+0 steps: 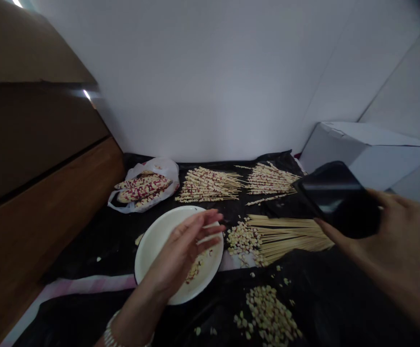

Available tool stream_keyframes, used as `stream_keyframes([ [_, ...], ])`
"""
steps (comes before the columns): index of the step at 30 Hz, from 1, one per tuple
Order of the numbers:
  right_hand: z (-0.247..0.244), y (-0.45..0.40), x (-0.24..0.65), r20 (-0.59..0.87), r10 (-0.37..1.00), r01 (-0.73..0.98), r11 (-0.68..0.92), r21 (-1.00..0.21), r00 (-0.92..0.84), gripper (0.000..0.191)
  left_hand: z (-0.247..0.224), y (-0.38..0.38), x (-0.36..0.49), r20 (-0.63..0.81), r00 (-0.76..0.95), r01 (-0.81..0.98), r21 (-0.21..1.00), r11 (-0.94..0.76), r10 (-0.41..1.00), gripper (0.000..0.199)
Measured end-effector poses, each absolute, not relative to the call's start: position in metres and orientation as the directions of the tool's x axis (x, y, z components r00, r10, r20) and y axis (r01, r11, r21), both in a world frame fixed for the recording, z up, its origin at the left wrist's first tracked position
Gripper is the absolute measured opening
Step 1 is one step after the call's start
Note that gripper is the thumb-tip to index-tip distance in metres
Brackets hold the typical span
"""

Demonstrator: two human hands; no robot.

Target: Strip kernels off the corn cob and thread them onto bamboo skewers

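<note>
My left hand (186,241) hovers over a white bowl (148,241), fingers outstretched and nothing between them. Some corn kernels (194,271) lie in the bowl, partly hidden behind that hand. Off to the right, my right hand (390,246) grips a dark phone (340,197), thumb on the near edge and fingers on the far side. Plain wooden skewers (289,236) are spread between the two hands, with a heap of pale kernels (244,238) at their left ends. Closer to me is another kernel heap (271,313).
Two bunches of kernel-threaded skewers, a left bunch (210,185) and a right bunch (269,178), lie at the back. Speckled corn cobs (147,188) sit in a plastic bag (174,173). A white box (340,144) stands at right, a wooden panel (51,197) at left.
</note>
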State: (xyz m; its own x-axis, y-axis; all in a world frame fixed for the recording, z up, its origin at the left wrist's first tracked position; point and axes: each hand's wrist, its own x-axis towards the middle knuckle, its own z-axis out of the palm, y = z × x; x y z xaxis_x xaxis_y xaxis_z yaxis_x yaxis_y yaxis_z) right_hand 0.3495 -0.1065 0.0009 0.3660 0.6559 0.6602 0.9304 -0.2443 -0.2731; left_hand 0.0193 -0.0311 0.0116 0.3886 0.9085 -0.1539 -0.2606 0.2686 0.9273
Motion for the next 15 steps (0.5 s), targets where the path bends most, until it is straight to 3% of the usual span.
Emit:
stream_keyframes([
  [1, 0.005, -0.094, 0.335, 0.694, 0.621, 0.924, -0.149, -0.351, 0.364, 0.08, 0.011, -0.036, 0.032, -0.216, 0.476, -0.299, 0.872, 0.388, 0.852, 0.045],
  [3, 0.008, -0.08, 0.31, 0.612, 0.689, 0.854, -0.019, -0.521, 0.389, 0.076, 0.007, -0.042, 0.058, -0.295, 0.567, -0.313, 0.786, 0.533, 0.769, 0.055],
  [6, 0.001, -0.075, 0.278, 0.439, 0.801, 0.666, 0.069, -0.743, 0.407, 0.081, -0.002, -0.045, 0.091, -0.319, 0.56, -0.337, 0.755, 0.562, 0.764, 0.065],
  [9, -0.01, -0.073, 0.244, 0.34, 0.866, 0.536, 0.102, -0.838, 0.367, 0.086, -0.008, -0.044, 0.11, -0.211, 0.511, -0.485, 0.73, 0.482, 0.833, 0.066],
  [15, -0.022, -0.079, 0.208, 0.196, 0.953, 0.415, 0.086, -0.906, 0.231, 0.093, -0.004, -0.043, 0.109, -0.332, 0.404, -0.648, 0.554, 0.523, 0.852, 0.066],
])
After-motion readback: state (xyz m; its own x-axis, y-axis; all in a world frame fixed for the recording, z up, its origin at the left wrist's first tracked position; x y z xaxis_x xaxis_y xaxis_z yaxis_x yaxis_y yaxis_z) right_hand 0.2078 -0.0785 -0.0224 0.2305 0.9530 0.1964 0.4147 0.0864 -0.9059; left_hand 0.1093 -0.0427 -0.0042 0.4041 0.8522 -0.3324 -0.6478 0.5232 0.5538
